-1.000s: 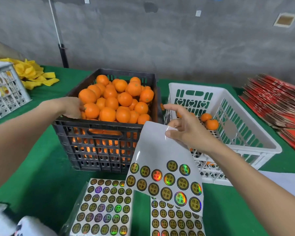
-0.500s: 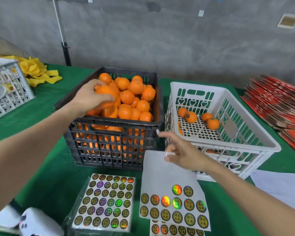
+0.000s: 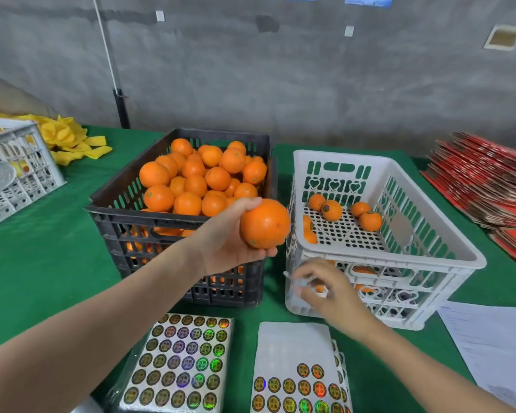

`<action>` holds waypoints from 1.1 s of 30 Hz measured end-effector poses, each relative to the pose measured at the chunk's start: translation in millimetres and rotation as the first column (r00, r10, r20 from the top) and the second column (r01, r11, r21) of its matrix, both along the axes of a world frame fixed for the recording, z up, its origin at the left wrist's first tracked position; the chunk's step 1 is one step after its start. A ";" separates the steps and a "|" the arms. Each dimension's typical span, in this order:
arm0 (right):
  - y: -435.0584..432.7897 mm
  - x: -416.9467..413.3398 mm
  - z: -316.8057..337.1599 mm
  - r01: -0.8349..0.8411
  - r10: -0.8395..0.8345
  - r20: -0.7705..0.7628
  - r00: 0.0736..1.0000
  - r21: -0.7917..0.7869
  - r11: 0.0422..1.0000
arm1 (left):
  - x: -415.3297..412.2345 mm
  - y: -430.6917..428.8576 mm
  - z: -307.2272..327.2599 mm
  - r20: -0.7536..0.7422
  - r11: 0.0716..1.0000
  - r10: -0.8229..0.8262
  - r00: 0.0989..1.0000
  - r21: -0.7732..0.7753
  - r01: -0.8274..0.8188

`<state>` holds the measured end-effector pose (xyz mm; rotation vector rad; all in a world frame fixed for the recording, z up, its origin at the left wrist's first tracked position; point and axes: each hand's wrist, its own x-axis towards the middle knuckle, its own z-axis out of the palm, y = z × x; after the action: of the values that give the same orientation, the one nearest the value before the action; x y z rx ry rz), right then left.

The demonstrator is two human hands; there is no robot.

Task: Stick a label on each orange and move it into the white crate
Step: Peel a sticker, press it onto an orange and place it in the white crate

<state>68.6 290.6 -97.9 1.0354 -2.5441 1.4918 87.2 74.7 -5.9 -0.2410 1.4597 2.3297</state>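
Cupping an orange (image 3: 265, 223), left hand (image 3: 221, 244) hangs just beside the white crate (image 3: 385, 255) rim

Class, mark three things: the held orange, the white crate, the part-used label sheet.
held orange (image 3: 265, 223), head view, middle of its skin.
white crate (image 3: 399, 255), head view, near rim.
part-used label sheet (image 3: 292, 347), head view, bare backing.

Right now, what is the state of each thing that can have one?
Black crate, heaped with oranges.
White crate, holds only a few.
Held orange, in air, no label visible.
Left grip, closed round that orange.
Right grip, blurred, unclear.
Right label sheet, partly used.
Left label sheet, full.
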 end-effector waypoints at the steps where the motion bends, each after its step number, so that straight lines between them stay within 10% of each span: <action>1: 0.2 1.7 15.0 0.048 -0.045 0.028 0.999 -0.112 0.993 | 0.2 2.5 -0.6 0.021 1.000 -0.021 1.000 0.012 0.020; 7: 0.5 7.5 82.3 0.108 0.061 0.315 0.947 -0.493 0.863 | 1.3 16.1 -2.2 0.044 0.990 -0.110 0.993 0.095 0.105; 14: 0.0 10.6 102.1 -0.019 0.075 0.249 0.966 -0.220 0.975 | 2.2 25.5 -3.5 0.121 0.976 -0.163 0.979 -0.127 0.178; 23: 2.6 13.1 98.6 0.018 0.084 0.448 0.890 -0.220 0.975 | 0.8 28.1 -8.3 0.053 0.963 -0.269 0.962 -0.003 0.269; 33: -4.0 13.6 95.3 0.080 -0.069 0.251 0.965 -0.033 0.996 | -4.6 39.9 -11.9 0.117 0.967 -0.231 0.966 -0.086 0.242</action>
<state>82.2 286.5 -2.6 0.7813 -2.6642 1.7490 82.5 114.6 -17.8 -0.2012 1.4672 2.0277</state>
